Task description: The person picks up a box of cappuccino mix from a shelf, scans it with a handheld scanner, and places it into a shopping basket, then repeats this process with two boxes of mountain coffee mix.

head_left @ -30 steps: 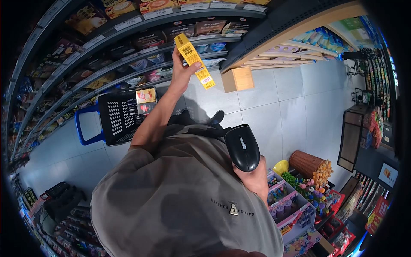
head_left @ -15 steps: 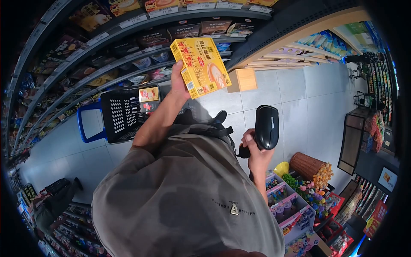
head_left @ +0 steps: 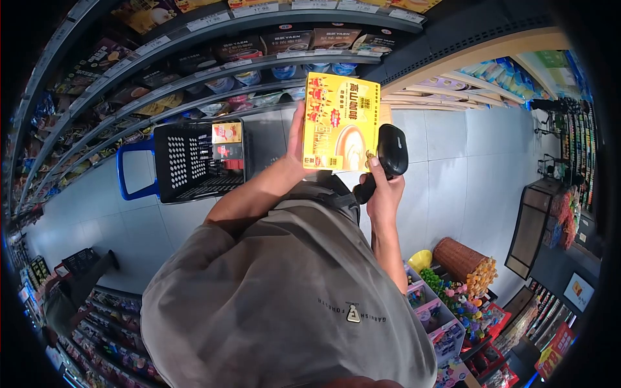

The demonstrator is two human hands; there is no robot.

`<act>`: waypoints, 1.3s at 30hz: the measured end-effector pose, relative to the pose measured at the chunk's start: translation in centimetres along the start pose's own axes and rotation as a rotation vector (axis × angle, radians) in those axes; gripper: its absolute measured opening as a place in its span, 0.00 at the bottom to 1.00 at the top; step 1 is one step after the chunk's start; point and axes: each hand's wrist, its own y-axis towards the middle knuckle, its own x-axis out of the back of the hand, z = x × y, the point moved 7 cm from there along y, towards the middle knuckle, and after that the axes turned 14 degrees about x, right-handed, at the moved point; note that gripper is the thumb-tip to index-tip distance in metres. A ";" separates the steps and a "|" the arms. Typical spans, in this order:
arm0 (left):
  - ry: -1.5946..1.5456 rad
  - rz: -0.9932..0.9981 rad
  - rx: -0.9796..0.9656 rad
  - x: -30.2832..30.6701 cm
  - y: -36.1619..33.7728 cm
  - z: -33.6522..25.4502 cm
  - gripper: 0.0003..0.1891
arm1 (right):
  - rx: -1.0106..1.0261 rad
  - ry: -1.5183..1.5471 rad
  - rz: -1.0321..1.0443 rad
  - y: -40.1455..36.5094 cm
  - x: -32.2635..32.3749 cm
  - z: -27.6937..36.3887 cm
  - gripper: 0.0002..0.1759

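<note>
Head cam: scanner [head_left: 392, 149] now nxt to yellow box [head_left: 339, 123] (lowered)

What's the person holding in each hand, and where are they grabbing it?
The left hand grips the yellow box by its side edge. The right hand holds the black scanner by its handle, below its head.
</note>
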 end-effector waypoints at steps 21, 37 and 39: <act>1.177 -0.635 -0.113 -1.9 0.6 -2.2 0.24 | 0.093 -0.096 0.311 9.1 7.5 -0.8 0.24; 2.273 -1.044 -0.142 4.5 -11.1 -0.7 0.20 | -0.135 -0.491 0.464 4.3 12.0 -13.4 0.16; 2.290 -1.118 -0.134 5.3 -15.1 -2.2 0.20 | -0.166 -0.623 0.441 2.4 13.0 -15.5 0.13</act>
